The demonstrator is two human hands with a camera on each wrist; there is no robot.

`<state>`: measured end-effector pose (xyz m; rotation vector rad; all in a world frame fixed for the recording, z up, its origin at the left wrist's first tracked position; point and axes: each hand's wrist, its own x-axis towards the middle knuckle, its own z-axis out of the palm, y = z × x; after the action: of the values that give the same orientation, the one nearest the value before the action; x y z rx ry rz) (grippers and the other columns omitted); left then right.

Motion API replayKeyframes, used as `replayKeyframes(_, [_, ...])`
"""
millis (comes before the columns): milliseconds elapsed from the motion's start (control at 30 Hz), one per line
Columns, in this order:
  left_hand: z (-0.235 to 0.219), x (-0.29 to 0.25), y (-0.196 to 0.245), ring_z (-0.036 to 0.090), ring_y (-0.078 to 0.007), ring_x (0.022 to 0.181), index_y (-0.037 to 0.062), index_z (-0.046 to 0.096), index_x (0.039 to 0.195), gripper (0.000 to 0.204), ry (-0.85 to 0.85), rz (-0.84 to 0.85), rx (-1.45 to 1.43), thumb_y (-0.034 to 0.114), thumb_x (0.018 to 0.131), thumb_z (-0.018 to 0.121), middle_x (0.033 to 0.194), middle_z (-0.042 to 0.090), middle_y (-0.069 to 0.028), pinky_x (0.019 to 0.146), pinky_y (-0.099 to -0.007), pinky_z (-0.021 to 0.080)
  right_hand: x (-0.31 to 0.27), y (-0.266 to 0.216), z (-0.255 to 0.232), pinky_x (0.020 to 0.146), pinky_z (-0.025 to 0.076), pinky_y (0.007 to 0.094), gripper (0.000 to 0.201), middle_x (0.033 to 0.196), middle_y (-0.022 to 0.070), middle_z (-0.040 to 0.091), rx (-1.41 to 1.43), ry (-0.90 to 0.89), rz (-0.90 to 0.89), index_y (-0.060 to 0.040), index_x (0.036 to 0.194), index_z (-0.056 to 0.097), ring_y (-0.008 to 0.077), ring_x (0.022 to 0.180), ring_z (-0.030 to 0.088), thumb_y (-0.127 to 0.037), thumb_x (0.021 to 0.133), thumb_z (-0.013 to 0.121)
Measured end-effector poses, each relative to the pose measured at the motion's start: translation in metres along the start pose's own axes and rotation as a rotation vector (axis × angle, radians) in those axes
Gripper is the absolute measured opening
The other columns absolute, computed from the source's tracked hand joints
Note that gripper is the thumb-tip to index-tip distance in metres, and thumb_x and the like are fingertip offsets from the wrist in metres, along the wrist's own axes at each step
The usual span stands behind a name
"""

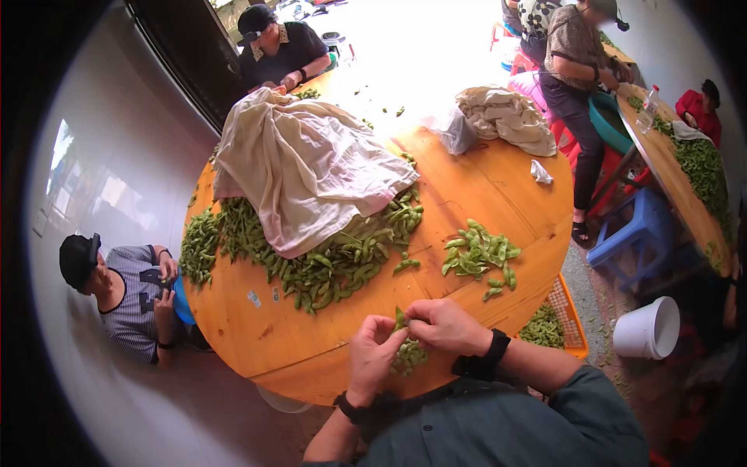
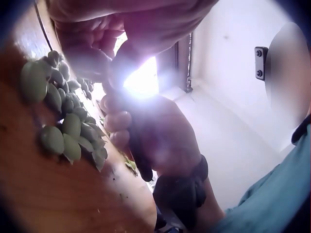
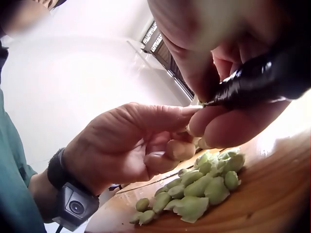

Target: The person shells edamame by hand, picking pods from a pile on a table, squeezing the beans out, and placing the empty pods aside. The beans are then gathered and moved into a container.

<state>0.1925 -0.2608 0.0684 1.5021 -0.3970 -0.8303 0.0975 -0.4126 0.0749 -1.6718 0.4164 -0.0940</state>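
Observation:
My left hand [image 1: 372, 354] pinches a green soybean pod [image 1: 400, 317] upright between thumb and fingers. My right hand [image 1: 447, 327] meets it at the fingertips and grips a slim, shiny black tool [image 3: 257, 77], its tip right at the left thumb. I cannot tell the tool's exact kind. Below both hands, a small heap of shelled green soybeans [image 3: 199, 187] lies on the wooden table [image 1: 311, 358]. Farther out sits a loose group of whole pods [image 1: 478, 253]. A big pile of pods [image 1: 334, 268] spreads under a pale cloth [image 1: 303, 167].
An orange basket [image 1: 574, 319] of pods stands below the table's right edge, near a white bucket [image 1: 646, 328] and blue stool [image 1: 634, 233]. A crumpled cloth [image 1: 506, 117] lies at the back right. Other people sit at the left [image 1: 132, 288] and far side [image 1: 284, 50].

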Motion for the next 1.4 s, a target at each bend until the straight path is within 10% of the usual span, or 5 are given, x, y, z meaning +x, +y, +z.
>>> replayKeyframes(400, [-0.002,-0.008,-0.013,0.057,-0.0092,0.067,0.0011,0.056,0.09,0.014,0.106,0.525,0.637,-0.001,0.086,0.069,0.078,0.061,-0.0021,0.061,-0.0249,0.047,0.008,0.011,0.013,0.067,0.05,0.0496,0.015,0.079,0.0264,0.063,-0.186,0.05,-0.304,0.0027,0.093,0.06,0.0465,0.078,0.062,-0.009,0.086,0.053])
replayKeyframes(833, [-0.03,-0.001,0.005,0.061,-0.0101,0.064,0.0023,0.059,0.097,0.011,-0.208,-0.262,-0.308,0.0,0.09,0.067,0.08,0.066,-0.0032,0.057,-0.0234,0.05,0.01,0.002,0.004,0.064,0.049,0.0439,0.014,0.075,0.0237,0.061,0.187,-0.236,0.091,0.0021,0.091,0.057,0.0402,0.068,0.06,-0.011,0.087,0.053])
replayKeyframes(1033, [-0.018,-0.005,0.005,0.063,-0.0123,0.065,-0.0012,0.063,0.1,0.01,0.018,0.731,0.904,0.005,0.092,0.066,0.079,0.065,-0.0023,0.059,-0.0292,0.052,0.011,-0.003,0.006,0.063,0.048,0.0432,0.015,0.077,0.0236,0.061,-0.211,-0.088,-0.157,0.0015,0.087,0.06,0.0397,0.068,0.059,-0.012,0.086,0.055])
replayKeyframes(1167, [-0.022,-0.004,0.0,0.061,-0.0103,0.064,-0.0012,0.063,0.101,0.011,0.016,0.771,0.942,0.007,0.095,0.065,0.078,0.064,-0.0012,0.056,-0.0277,0.049,0.013,0.001,0.009,0.061,0.048,0.0409,0.014,0.073,0.0182,0.061,-0.151,-0.072,-0.178,0.0012,0.086,0.06,0.0312,0.063,0.06,-0.012,0.086,0.054])
replayKeyframes(1400, [-0.026,-0.005,0.009,0.058,-0.0071,0.06,0.0,0.062,0.105,0.02,-0.138,-0.096,0.047,0.017,0.104,0.051,0.077,0.063,-0.0013,0.054,-0.0212,0.048,0.017,0.004,0.002,0.052,0.048,0.0257,0.014,0.069,0.0,0.06,0.239,-0.285,0.153,-0.0039,0.088,0.062,0.0084,0.058,0.058,-0.015,0.09,0.054])
